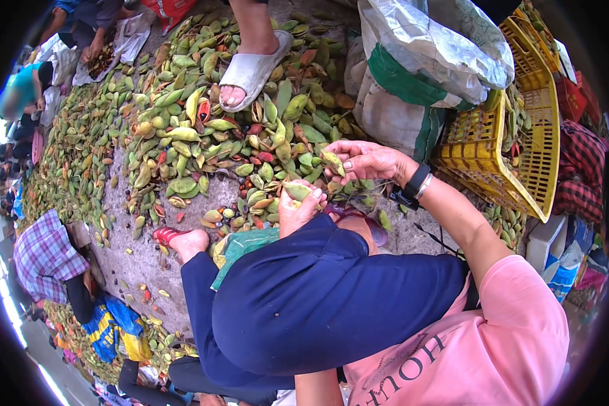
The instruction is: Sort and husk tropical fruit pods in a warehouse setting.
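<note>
- The left hand (298, 206) rises just above the person's dark blue trouser knee (318, 291), its fingers (312, 196) curled shut round a pale green pod (296, 190); the pod's upper end shows above the thumb.
- The right hand (365, 161) is held a little higher and to the right, with a black wristband and a silver bangle (416, 184) on the wrist. Its fingers (338, 150) are pinched together on a second, smaller pod (333, 162), greenish yellow with a brown tip, which points down toward the left hand.
- The two hands are near each other but not touching; the two pods are apart.
- Below and beyond the hands, a broad heap of green, yellow and reddish pods (183, 135) is spread over the grey ground (132, 257), with small dark seeds scattered among them.
- The person's bare foot in a red sandal (179, 238) rests at the near edge of the heap, beside a crumpled green cloth (240, 247).
- Another person's foot in a white slipper (250, 68) stands on the pods at the top of the view.
- A large white sack with a green band (419, 61) sits right of the heap, and a yellow plastic crate (514, 149) leans beside it with more pods inside.
- A person in a checked shirt (44, 254) crouches at the left edge.
</note>
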A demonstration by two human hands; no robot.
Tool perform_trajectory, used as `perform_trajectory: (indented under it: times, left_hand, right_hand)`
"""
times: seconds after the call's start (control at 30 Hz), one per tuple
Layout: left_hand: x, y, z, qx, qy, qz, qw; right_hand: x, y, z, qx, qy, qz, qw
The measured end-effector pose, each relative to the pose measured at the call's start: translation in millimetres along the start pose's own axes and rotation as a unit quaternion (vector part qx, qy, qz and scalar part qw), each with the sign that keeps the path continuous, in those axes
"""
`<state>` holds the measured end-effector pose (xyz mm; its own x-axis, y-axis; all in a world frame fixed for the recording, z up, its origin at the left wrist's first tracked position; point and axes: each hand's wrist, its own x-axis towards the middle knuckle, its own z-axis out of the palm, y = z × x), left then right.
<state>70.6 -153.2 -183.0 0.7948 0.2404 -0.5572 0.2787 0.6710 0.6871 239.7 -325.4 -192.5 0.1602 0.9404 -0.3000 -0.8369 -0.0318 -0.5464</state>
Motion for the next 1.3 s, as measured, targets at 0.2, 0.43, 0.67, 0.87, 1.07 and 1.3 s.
perform_trajectory:
  times: [0.2,0.43,0.67,0.87,1.07,1.3]
  left_hand:
    - [-4,3,-6,0.005,0.028,0.006,1.0]
    - [-4,7,0,0.016,0.036,-0.016,0.999]
    - [5,5,-5,0.132,0.044,0.249,0.958]
    - [-3,15,-11,0.12,0.061,0.249,0.959]
    - [-1,9,-3,0.153,0.066,0.196,0.966]
    - [-3,12,-3,0.297,0.099,0.2,0.928]
  right_hand:
    - [-4,1,8,0.035,0.028,-0.012,0.999]
    - [17,4,14,-0.067,0.12,-0.038,0.99]
    - [65,34,78,0.022,0.099,-0.079,0.992]
    - [70,48,88,-0.002,0.132,-0.116,0.984]
    - [71,59,68,-0.276,0.241,-0.195,0.91]
    - [61,38,59,-0.359,0.186,-0.14,0.904]
